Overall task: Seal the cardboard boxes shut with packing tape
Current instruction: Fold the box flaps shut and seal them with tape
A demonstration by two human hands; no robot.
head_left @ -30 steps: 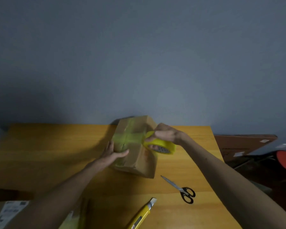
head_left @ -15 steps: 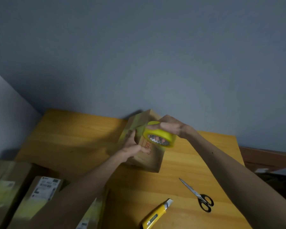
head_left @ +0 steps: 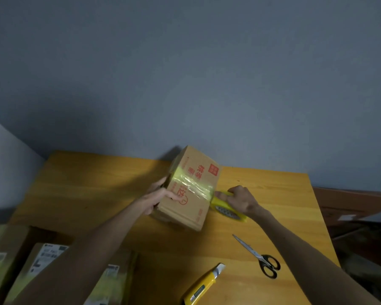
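A small cardboard box (head_left: 196, 208) with red print stands tilted on the wooden table (head_left: 97, 179). A band of yellowish clear tape (head_left: 194, 187) runs across its upper face. My left hand (head_left: 158, 198) holds the box at its left side, thumb laid on the top face. My right hand (head_left: 240, 200) grips the yellow tape roll (head_left: 227, 209) just right of the box, low near the tabletop, with the tape stretched from the roll to the box edge.
Black-handled scissors (head_left: 260, 257) and a yellow utility knife (head_left: 204, 287) lie on the near right part of the table. Several taped, labelled cardboard boxes (head_left: 46, 260) sit at the lower left. Brown boards (head_left: 350, 201) lie beyond the table's right edge.
The box has been turned so its printed face shows. My right hand has drawn the roll from the box top down to its right side, laying tape across that face.
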